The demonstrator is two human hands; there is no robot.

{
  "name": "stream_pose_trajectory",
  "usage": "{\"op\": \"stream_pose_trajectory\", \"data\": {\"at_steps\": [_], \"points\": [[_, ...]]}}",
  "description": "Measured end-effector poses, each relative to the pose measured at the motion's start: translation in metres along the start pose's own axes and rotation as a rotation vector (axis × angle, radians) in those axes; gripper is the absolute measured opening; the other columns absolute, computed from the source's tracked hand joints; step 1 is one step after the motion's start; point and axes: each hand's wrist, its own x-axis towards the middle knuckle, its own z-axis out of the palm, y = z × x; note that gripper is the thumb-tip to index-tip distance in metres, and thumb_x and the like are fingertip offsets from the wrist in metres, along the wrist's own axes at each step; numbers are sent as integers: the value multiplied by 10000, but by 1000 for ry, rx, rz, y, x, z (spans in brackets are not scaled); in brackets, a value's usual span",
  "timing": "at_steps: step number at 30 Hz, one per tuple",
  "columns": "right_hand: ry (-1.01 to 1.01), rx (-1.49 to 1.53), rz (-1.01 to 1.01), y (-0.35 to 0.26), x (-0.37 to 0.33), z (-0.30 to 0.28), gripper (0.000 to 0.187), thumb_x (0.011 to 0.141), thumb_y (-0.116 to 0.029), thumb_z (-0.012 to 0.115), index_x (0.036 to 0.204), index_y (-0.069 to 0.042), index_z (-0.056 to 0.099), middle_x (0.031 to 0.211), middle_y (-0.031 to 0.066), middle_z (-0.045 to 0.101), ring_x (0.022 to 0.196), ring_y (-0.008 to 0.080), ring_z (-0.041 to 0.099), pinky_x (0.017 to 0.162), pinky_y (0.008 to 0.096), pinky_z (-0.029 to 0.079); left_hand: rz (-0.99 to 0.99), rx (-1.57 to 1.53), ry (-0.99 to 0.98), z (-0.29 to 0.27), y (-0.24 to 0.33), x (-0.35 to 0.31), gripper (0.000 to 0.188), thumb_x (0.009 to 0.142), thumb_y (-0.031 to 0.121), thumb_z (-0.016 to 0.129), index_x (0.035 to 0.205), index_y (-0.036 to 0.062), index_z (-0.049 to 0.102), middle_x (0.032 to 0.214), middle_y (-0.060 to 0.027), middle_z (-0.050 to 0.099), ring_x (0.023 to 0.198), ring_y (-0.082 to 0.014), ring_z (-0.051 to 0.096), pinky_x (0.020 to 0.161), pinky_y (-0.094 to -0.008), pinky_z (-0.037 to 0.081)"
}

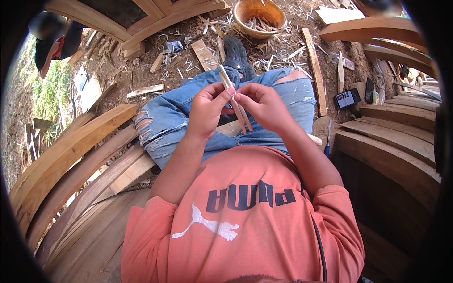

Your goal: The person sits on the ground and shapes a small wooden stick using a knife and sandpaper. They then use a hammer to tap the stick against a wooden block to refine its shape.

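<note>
Thin pale wooden sticks (242, 119), narrow and lying lengthwise side by side, are held between my two hands above my lap. My left hand (207, 107) pinches them near the upper part with thumb and fingers. From the other side, my right hand (265, 104) closes on them with thumb and forefinger, its fingertips close to the left thumb. The upper ends stick out past my fingers, while the lower ends spread slightly apart. How many sticks there are is hard to tell.
An orange bowl (260, 32) of wood scraps stands ahead. Curved timbers (75, 153) lie left, stacked boards (396, 141) right. A phone (347, 98) and a blue-handled tool (327, 150) are at my right. Shavings litter the ground. Another person (56, 45) is at far left.
</note>
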Motion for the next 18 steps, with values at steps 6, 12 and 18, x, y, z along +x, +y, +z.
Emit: {"op": "stream_pose_trajectory", "data": {"at_steps": [6,12,18], "points": [[-48,113,22,3,-13,0,311,1082,-226,637,1281,12,664,1097,79,726,949,107,671,836,302,549,-61,-207,71,-10,-1,6,197,1068,221,710,1207,81,721,997,1,740,894,-118,737,742,-280,629],[-159,277,-214,-6,-44,1,466,943,-24,500,1396,18,596,1131,53,656,854,99,553,798,292,505,-230,-669,-67,-33,-10,12,174,1078,246,697,1189,114,722,1003,4,752,836,-85,731,656,-208,630],[163,109,-419,-11,-43,32,418,974,-5,641,1392,2,621,1154,111,679,1040,205,657,925,339,523,-217,-791,-61,-1,-8,-3,167,1093,269,677,1188,139,722,1027,12,757,843,-73,725,663,-182,618]]}}
